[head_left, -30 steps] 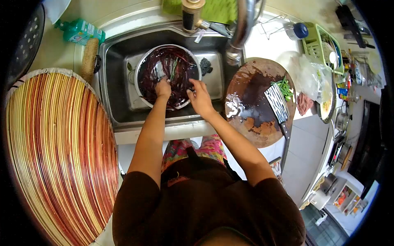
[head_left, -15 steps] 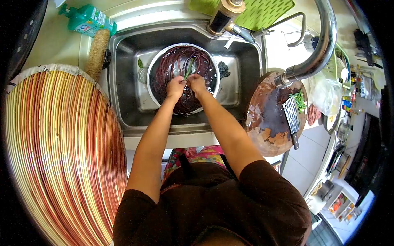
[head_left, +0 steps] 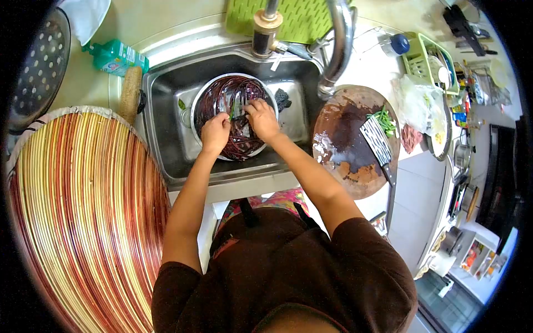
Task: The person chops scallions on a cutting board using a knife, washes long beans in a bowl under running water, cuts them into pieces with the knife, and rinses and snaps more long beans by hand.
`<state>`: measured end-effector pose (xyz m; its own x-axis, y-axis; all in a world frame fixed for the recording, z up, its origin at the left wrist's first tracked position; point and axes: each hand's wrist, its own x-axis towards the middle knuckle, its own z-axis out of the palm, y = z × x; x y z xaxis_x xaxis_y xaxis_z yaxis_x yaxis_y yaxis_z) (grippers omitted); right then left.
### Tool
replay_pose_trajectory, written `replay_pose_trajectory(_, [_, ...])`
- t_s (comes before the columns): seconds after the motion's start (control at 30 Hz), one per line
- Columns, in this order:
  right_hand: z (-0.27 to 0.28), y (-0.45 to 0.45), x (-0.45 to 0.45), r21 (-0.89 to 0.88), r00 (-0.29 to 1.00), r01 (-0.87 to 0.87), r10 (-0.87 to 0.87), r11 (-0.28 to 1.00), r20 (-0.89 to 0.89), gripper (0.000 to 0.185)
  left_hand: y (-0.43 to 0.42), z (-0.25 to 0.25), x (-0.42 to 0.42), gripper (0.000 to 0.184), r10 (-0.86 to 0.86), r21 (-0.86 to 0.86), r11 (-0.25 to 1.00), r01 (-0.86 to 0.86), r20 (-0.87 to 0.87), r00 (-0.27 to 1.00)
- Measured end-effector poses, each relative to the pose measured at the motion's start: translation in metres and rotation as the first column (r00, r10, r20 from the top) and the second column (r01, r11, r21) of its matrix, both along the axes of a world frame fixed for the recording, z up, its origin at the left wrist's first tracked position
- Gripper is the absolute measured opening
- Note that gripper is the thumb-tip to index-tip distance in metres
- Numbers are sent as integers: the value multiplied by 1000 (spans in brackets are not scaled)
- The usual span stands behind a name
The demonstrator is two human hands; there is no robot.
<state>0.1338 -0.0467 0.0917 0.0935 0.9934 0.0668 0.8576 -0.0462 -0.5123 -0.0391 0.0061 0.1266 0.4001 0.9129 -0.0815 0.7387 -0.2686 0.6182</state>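
A round metal basin point(head_left: 195, 131) stands in the sink, holding water and long dark purple-red strands point(head_left: 240, 149) that look like long beans. My left hand point(head_left: 215, 133) is over the basin's left part, its fingers pinched on a thin green strip point(head_left: 232, 112) like a stem or leaf. Over the right side, my right hand point(head_left: 262, 120) has its fingers slightly apart, close above the strands. Whether its fingertips touch them is hard to tell.
The steel sink point(head_left: 166, 161) surrounds the basin, with a dark clump point(head_left: 282, 100) beside it. To the right lies a round wooden chopping board point(head_left: 341, 150) bearing a cleaver point(head_left: 377, 143) and cut greens point(head_left: 383, 121). A tap point(head_left: 340, 55) arches overhead. A large striped woven lid point(head_left: 89, 216) is left.
My hands have come apart; before, they met on the green piece in the basin's middle. It stays at my left hand, while my right hand has shifted off it. The camera view has also turned.
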Motion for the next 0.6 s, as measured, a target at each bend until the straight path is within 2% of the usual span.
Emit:
replay_pose_trajectory(0.07, [31, -6, 7, 144, 985, 65, -41, 987, -165, 45, 1, 23, 0, 16, -63, -150, 986, 76, 87, 994])
replay_pose_trajectory(0.1, [36, -9, 12, 150, 988, -25, 47, 988, -144, 46, 1, 31, 1, 16, -92, -220, 968, 120, 132, 987])
replay_pose_trajectory(0.13, [40, -13, 20, 156, 984, -112, 131, 981, -118, 47, -1, 37, 4, 16, -115, -169, 973, 160, 247, 962])
replay_pose_trajectory(0.17, [45, -16, 26, 159, 974, -193, 209, 968, -91, 48, -3, 45, 6, 15, -113, -193, 966, 170, 272, 956])
replay_pose_trajectory(0.2, [49, -22, 29, 83, 965, -223, 232, 971, -122, 46, -4, 62, 11, 14, -117, -215, 959, 187, 299, 947])
replay_pose_trajectory(0.23, [55, -28, 32, 53, 944, -236, 242, 970, -226, 42, -7, 75, 18, 13, -129, -234, 948, 214, 330, 935])
replay_pose_trajectory(0.27, [61, -36, 34, 37, 918, -191, 192, 981, -346, 41, -5, 75, 21, 10, -176, -193, 945, 263, 379, 909])
replay_pose_trajectory(0.3, [72, -45, 36, 20, 878, -140, 133, 990, -459, 40, -3, 77, 24, 10, -178, -265, 912, 314, 433, 884])
replay_pose_trajectory(0.37, [83, -59, 46, 69, 858, -113, 132, 991, -497, 36, -6, 98, 36, 10, -80, -431, 815, 388, 579, 812])
replay_pose_trajectory(0.4, [78, -63, 50, 104, 858, -105, 143, 989, -493, 31, -12, 113, 46, 12, -4, -479, 798, 365, 602, 799])
replay_pose_trajectory(0.5, [96, -82, 62, 72, 822, -42, 75, 997, -565, 20, -12, 126, 66, 17, 61, -549, 740, 388, 629, 775])
replay_pose_trajectory(0.53, [99, -88, 66, 83, 829, 5, 42, 997, -558, 19, -17, 134, 74, 15, 128, -587, 685, 432, 680, 722])
replay_pose_trajectory(0.6, [101, -96, 71, 108, 835, 87, -14, 990, -550, 20, -29, 129, 91, 14, 113, -574, 582, 576, 759, 642])
